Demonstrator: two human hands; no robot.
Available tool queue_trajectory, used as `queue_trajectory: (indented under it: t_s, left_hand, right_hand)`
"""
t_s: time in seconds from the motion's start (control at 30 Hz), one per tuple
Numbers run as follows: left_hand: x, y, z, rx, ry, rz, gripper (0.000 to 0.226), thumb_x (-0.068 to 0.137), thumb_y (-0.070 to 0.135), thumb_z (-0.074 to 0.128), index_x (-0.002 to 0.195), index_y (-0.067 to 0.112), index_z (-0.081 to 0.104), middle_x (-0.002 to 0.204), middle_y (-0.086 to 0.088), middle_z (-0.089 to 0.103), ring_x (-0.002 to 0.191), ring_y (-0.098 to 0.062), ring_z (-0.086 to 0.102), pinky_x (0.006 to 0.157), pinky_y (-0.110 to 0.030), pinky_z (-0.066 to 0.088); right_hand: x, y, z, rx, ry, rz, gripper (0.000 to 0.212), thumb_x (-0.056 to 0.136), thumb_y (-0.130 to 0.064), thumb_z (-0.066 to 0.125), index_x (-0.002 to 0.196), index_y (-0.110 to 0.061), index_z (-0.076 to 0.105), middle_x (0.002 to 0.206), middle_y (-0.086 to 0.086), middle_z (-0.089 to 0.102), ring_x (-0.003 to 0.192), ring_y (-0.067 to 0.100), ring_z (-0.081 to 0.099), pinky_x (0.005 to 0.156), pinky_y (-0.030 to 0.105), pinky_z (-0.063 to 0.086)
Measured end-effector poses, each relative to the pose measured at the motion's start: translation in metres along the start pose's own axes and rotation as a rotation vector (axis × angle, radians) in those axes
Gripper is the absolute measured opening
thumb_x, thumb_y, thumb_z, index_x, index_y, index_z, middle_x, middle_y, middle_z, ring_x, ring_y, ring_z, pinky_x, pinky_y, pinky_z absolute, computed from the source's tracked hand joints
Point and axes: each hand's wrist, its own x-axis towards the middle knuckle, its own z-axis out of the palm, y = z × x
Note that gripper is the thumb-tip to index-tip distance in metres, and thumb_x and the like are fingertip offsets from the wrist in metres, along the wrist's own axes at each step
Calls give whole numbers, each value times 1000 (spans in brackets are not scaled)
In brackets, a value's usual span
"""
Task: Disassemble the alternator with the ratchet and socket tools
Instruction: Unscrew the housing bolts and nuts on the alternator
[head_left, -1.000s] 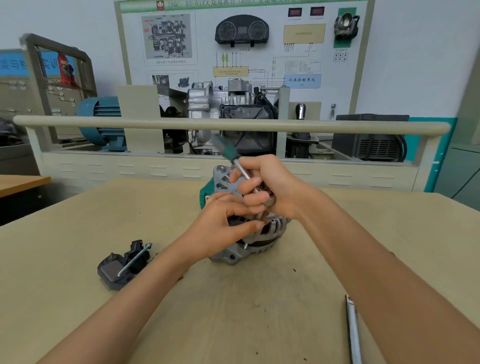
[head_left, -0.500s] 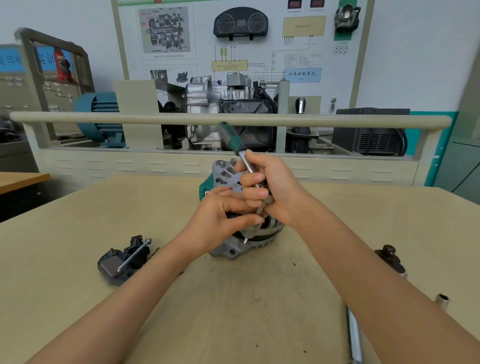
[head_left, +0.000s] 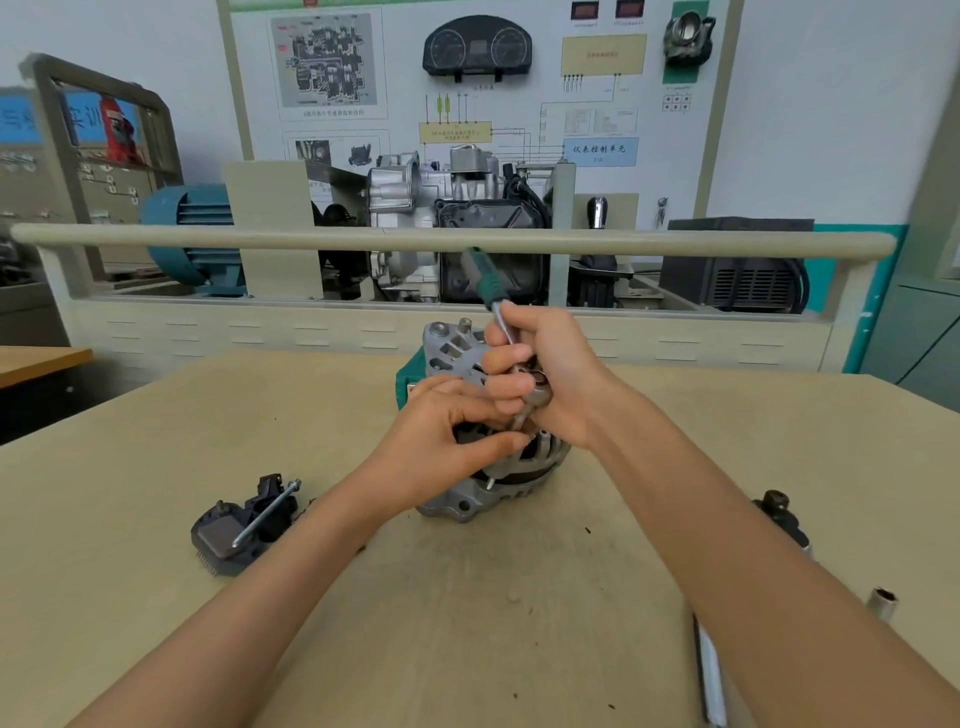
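White wall (head_left: 831, 130) behind a training board (head_left: 519, 104) and bench (head_left: 156, 426).

- 1 alternator (head_left: 467, 499)
- 1 ratchet (head_left: 491, 291)
- 1 loose socket (head_left: 882, 603)
- 1 black removed part (head_left: 228, 535) with 1 long bolt (head_left: 267, 512) on it
- 2 hands: left hand (head_left: 436, 447), right hand (head_left: 550, 374)
- 1 bench (head_left: 156, 467)
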Motion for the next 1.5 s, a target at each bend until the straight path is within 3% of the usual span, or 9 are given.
queue_trajectory:
  t_s: [0.2, 0.33, 0.57, 0.7, 0.83, 1.07, 1.33, 1.4, 1.5]
  left_hand:
    - [0, -1, -5, -110, -35, 3, 18, 74, 12, 76, 92, 18, 75, 99, 35, 55, 101, 19, 46, 93, -6, 34]
    - [0, -1, -4, -107, -27, 13, 16, 71, 15, 77, 85, 21, 75, 87, 16, 65, 92, 1, 55, 91, -24, 42]
    - [-3, 5, -1, -64, 42, 28, 18, 67, 23, 76, 80, 11, 76, 77, 19, 63, 83, -1, 55, 92, -28, 37]
    - [-3, 5, 2, -42, 79, -6, 24, 65, 23, 78, 89, 20, 74, 82, 26, 61, 88, 12, 53, 101, -18, 29]
    - [-5, 7, 3, -33, 103, -19, 26, 64, 21, 80, 84, 34, 69, 80, 28, 60, 89, 10, 53, 104, -28, 31]
    - [-4, 8, 0, 5, 54, -31, 33, 70, 26, 78, 78, 52, 59, 82, 29, 59, 95, 5, 49, 101, -36, 34]
    - [-3, 2, -5, -57, -55, -40, 9, 81, 16, 70, 89, 17, 75, 94, 32, 54, 100, 15, 41, 103, -18, 26]
    - [-2, 4, -7, -97, -79, 5, 12, 82, 10, 69, 93, 8, 75, 98, 18, 57, 100, 15, 43, 94, -4, 28]
    - [-1, 5, -8, -135, -83, 63, 12, 81, 8, 68, 91, 6, 75, 93, -1, 65, 99, 6, 51, 96, -11, 32]
  right_hand:
    - [5, -13, 2, -244, -304, 212, 39, 98, -31, 33, 65, -12, 42, 37, -10, 28, 25, 4, 25, 31, 14, 17]
    - [3, -5, 2, -136, -241, 116, 35, 100, -29, 33, 73, -12, 45, 41, -9, 35, 30, 4, 33, 32, 16, 30]
    - [-8, 25, 16, -39, 370, -407, 33, 104, -27, 30, 81, -13, 49, 54, -3, 43, 36, 7, 41, 39, 21, 37]
    - [-14, 27, 17, 295, 712, -410, 32, 103, -15, 26, 75, -14, 40, 71, 2, 49, 54, 11, 49, 57, 27, 45]
    - [-20, 4, 15, 472, 567, -248, 37, 99, -6, 21, 65, -8, 37, 51, 5, 43, 37, 12, 44, 43, 23, 44]
    - [1, 0, 12, -80, 522, -200, 24, 96, -22, 39, 76, -10, 42, 43, -2, 35, 28, 7, 31, 35, 19, 30]
    - [12, -20, 22, -939, -89, 40, 35, 92, -27, 53, 64, -17, 36, 35, -10, 31, 28, 6, 25, 33, 14, 25]
    - [13, -20, 28, -1050, -150, 47, 39, 93, -25, 51, 59, -17, 33, 34, -9, 32, 29, 7, 25, 34, 15, 25]
    - [10, -18, 28, -1027, -135, 9, 39, 94, -23, 51, 60, -16, 34, 33, -9, 34, 28, 7, 25, 33, 14, 25]
